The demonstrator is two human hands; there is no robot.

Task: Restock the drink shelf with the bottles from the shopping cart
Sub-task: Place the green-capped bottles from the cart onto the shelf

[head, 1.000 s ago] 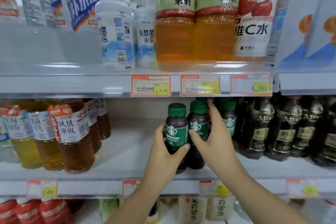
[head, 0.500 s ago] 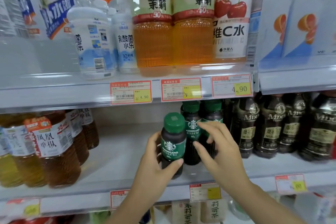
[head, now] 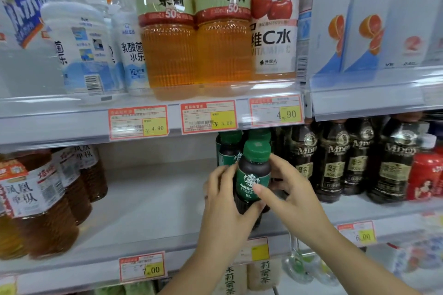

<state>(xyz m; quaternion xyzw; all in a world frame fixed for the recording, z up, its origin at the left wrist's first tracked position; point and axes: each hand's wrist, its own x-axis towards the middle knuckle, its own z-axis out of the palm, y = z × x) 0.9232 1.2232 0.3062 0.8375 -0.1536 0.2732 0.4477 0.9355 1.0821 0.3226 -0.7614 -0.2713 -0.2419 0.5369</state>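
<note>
A small dark coffee bottle (head: 254, 170) with a green cap and green label is upright at the front of the middle shelf (head: 153, 201). My left hand (head: 221, 203) wraps its left side and lower body. My right hand (head: 296, 201) grips it from the right, thumb across the label. Its base is hidden by my hands, so I cannot tell whether it rests on the shelf. Two more green-capped coffee bottles (head: 229, 149) stand directly behind it.
Dark MDO coffee bottles (head: 335, 163) stand close on the right, with a red can (head: 424, 175) beyond them. Brown tea bottles (head: 45, 201) fill the shelf's left end, with bare shelf between. The upper shelf holds tall tea bottles (head: 167, 31) and white bottles (head: 81, 45).
My left hand has carried the coffee bottle rightward, to the front of the other green-capped bottles. My right hand left those bottles and closed on the front one.
</note>
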